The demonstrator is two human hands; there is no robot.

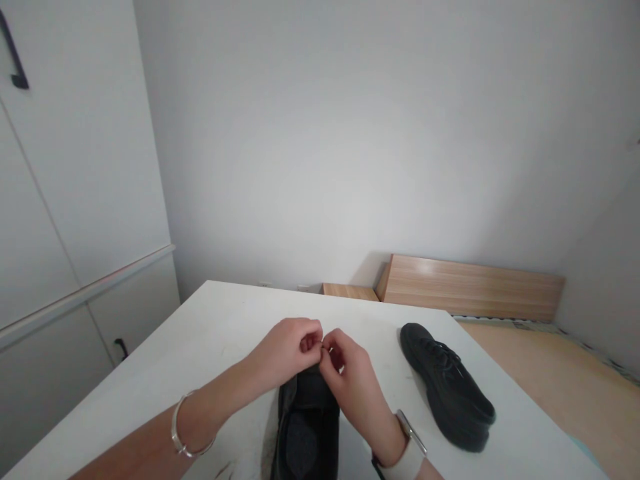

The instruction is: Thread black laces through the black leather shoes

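A black shoe (307, 433) stands on the white table in front of me, its opening towards me and its front part hidden behind my hands. Just above its tongue, my left hand (295, 341) and my right hand (350, 373) meet with fingertips pinched together. Whatever thin thing they pinch is too small to make out; a shoelace cannot be confirmed. A second black shoe (447, 387), with its lace tied in a bow, lies to the right, apart from both hands.
The white table (240, 313) has a few dark marks on its surface. A white cabinet (75, 167) rises at the left. Beyond the table's right edge is a bed base (525, 360) with a wooden headboard (470, 287), beside a small wooden cabinet (350, 291).
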